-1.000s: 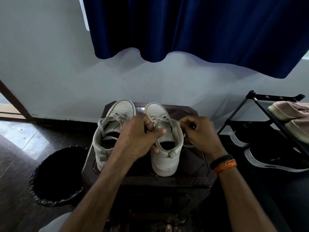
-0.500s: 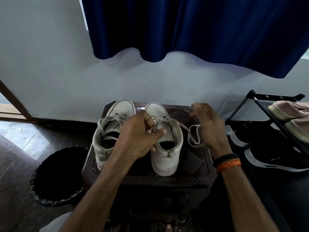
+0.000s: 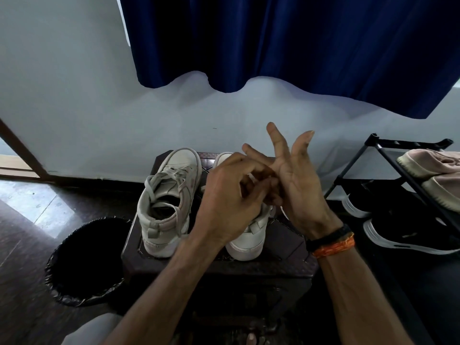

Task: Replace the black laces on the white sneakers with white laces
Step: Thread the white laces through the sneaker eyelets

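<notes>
Two bare forearms reach in from the near edge, the right wrist wearing black and orange bands (image 3: 332, 241). The left hand (image 3: 230, 204) and right hand (image 3: 297, 185) meet above the right sneaker (image 3: 249, 239), which stands heel-near on a dark stool (image 3: 281, 262). The left hand's fingers curl toward the right palm, seemingly pinching a pale strand of lace (image 3: 252, 176), though the lace is mostly hidden and the pinch cannot be confirmed. The right hand's palm faces left with two fingers raised and spread, its lower fingers folded in among the left hand's; what it grasps, if anything, cannot be told. Just left, the left sneaker (image 3: 169, 202) stands fully laced in white. A black-lined bin (image 3: 82, 265) sits on the floor at left; a shoe rack (image 3: 408, 185) with dark and pink shoes stands at right. Beyond, a navy curtain (image 3: 286, 38) hangs against the pale wall.
</notes>
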